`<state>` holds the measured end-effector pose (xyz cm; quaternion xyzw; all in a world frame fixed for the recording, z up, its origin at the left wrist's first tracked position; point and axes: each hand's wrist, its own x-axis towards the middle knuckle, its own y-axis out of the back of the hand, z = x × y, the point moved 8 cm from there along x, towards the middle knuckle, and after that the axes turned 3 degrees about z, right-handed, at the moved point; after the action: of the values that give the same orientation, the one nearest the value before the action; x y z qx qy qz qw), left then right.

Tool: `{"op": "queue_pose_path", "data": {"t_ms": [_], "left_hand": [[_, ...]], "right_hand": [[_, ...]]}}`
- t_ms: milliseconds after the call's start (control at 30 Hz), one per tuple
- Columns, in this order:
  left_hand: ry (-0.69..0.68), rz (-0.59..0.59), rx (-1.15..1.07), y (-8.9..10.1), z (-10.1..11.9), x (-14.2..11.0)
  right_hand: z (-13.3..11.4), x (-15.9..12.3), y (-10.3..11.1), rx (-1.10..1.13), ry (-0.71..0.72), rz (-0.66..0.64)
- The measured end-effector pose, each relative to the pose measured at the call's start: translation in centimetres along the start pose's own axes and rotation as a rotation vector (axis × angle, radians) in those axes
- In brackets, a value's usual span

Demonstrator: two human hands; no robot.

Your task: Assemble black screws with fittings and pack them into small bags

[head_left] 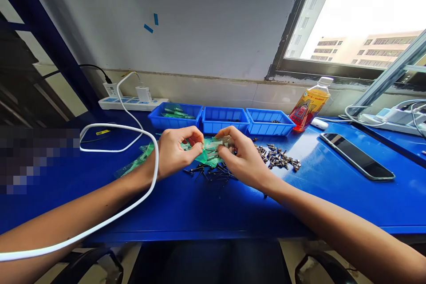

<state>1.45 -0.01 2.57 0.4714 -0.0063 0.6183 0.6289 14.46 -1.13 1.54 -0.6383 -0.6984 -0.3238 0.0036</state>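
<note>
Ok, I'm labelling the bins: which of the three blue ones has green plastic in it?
The left bin, nearest the left white power strip; green plastic shows inside it, while the middle bin and right bin show only small dark pieces.

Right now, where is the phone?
In the head view, the phone lies at the right on the blue table, below and right of the drink bottle.

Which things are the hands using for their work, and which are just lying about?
Seemingly part of the work:
green plastic packets, at the left hand and right hand
dark screws
shiny metal fittings
three blue bins, holding packets or small parts

Probably just lying about:
phone
drink bottle
white cable
power strips
</note>
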Motion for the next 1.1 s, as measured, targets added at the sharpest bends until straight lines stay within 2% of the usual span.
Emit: {"op": "queue_pose_path", "data": {"t_ms": [133,333,400,500,600,733,1000,1100], "left_hand": [[-0.065,0.037,0.078,0.3,0.4,0.0],[-0.05,0.014,0.085,0.4,0.6,0.1],[-0.013,0.043,0.066,0.8,0.0,0.5],[0.13,0.093,-0.028,1.4,-1.5,1.0],[0.209,0.032,-0.175,0.7,-1.7,1.0],[0.169,-0.064,-0.225,-0.5,-0.2,0.4],[0.164,-0.053,-0.152,-0.4,-0.1,0.2],[0.153,-0.031,-0.19,-0.2,-0.2,0.2]], "right_hand": [[0.1,-0.1,-0.2,0.011,-0.012,-0.023],[0.4,0.0,-0.1,0.076,-0.065,-0.005],[0.3,0.2,0.5,0.098,-0.063,0.029],[0.2,0.4,1.4,0.124,-0.058,0.079],[0.2,0.5,1.6,0.141,-0.066,0.09],[0.5,0.4,1.1,0.146,-0.083,0.065],[0.4,0.2,0.8,0.102,-0.082,0.045],[0.4,0.2,0.7,0.096,-0.086,0.033]]}}
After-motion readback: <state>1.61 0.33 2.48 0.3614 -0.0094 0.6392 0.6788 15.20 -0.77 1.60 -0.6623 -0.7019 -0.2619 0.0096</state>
